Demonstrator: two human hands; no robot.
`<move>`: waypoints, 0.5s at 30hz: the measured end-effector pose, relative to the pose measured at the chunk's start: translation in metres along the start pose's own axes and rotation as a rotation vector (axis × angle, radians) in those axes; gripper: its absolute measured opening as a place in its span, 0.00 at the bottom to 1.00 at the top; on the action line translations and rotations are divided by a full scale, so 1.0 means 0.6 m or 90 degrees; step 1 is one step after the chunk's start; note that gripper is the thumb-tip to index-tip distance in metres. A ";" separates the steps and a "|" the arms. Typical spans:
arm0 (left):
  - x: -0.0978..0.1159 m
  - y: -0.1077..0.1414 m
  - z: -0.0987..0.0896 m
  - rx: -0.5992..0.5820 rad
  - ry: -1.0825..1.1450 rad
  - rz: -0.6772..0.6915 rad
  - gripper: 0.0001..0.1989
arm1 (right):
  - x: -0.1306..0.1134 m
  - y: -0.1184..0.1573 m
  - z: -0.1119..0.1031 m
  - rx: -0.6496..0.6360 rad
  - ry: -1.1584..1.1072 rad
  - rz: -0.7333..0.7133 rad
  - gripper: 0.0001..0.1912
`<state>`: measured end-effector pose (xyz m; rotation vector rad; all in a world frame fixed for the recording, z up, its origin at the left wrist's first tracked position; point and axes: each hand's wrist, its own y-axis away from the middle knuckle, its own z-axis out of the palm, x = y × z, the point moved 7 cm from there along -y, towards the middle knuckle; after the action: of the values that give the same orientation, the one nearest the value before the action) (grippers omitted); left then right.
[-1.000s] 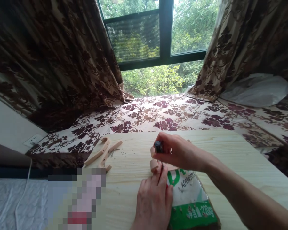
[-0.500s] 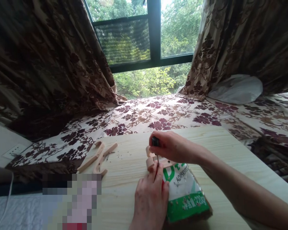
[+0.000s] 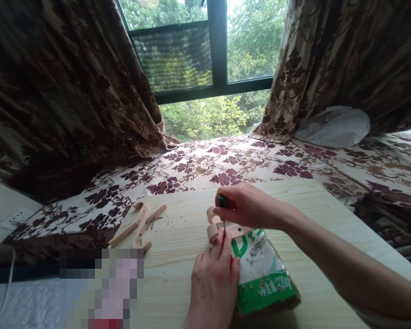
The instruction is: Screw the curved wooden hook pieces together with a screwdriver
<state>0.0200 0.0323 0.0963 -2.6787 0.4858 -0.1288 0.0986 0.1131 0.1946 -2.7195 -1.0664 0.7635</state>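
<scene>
1. Two patterned curtains [image 3: 48, 82] hang at either side of the window [image 3: 219, 55], above a ledge covered in floral cloth [image 3: 198, 164].
2. Pale wood forms the tabletop [image 3: 178, 269]; its far edge meets the view of the cloth, and its right edge slants down beyond the right forearm. Bare wood shows between the left group of hooks and the hands, and to the right of the carton. Pixelation hides part of the lower left side.
3. On the ledge at right sits a white plastic bag [image 3: 339, 125]; its contents cannot be made out.
4. The printed carton [image 3: 263, 260], green and white, lies beside the left hand [image 3: 214, 274], with small brownish bits on it.
5. The left hand presses its fingers on the wooden piece [image 3: 213, 232]; the right hand [image 3: 241, 203] is closed round the dark handle of a screwdriver [image 3: 222, 201], shaft down between the left fingers.
6. Light and smooth, the wooden piece has curled ends at its left and a dark hole, near the carton's far edge.
7. Similar wooden hooks [image 3: 139, 226] lie at left, near scattered specks [image 3: 173, 223].
</scene>
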 end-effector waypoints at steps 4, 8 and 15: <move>0.001 0.000 0.002 -0.004 -0.010 -0.002 0.23 | 0.003 -0.002 -0.008 0.007 0.087 0.052 0.13; 0.003 0.001 0.003 -0.019 -0.014 0.002 0.22 | -0.032 -0.004 -0.014 -0.104 0.110 -0.073 0.06; 0.002 -0.001 0.003 -0.022 -0.013 0.003 0.22 | -0.053 -0.013 -0.009 -0.196 0.218 -0.104 0.06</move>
<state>0.0219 0.0330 0.0949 -2.7097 0.4916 -0.0926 0.0768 0.0980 0.2146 -2.8108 -1.3892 0.1049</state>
